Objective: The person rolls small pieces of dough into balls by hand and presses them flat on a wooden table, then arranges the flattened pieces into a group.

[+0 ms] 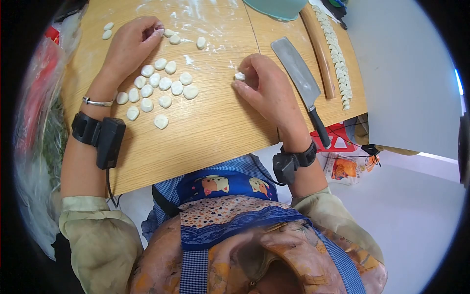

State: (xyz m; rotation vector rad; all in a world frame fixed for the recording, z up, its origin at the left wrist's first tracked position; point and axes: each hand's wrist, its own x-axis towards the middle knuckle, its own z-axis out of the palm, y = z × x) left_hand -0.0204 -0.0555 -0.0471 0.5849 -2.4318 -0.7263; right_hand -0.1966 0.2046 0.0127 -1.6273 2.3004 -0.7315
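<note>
At the upper left of the table, my left hand point(137, 41) is closed, its thumb and index fingertips pinched at the edge of a small flattened dough piece point(169, 33). Another dough piece point(175, 39) lies right beside it. My right hand point(267, 83) pinches a small white lump of dough point(240, 77) between thumb and fingers, just above the tabletop. Between and below my hands, several round, flattened dough pieces point(165, 84) lie loosely grouped. One dough piece point(201, 43) sits apart between the hands. Two more dough pieces point(107, 31) lie left of my left hand.
A cleaver point(298, 68) lies right of my right hand, its black handle over the table's edge. Beyond it are a wooden rolling pin point(320, 54) and a long row of overlapping dough pieces point(338, 59). A teal basin point(279, 7) stands at the back. Plastic bags point(36, 122) hang at left.
</note>
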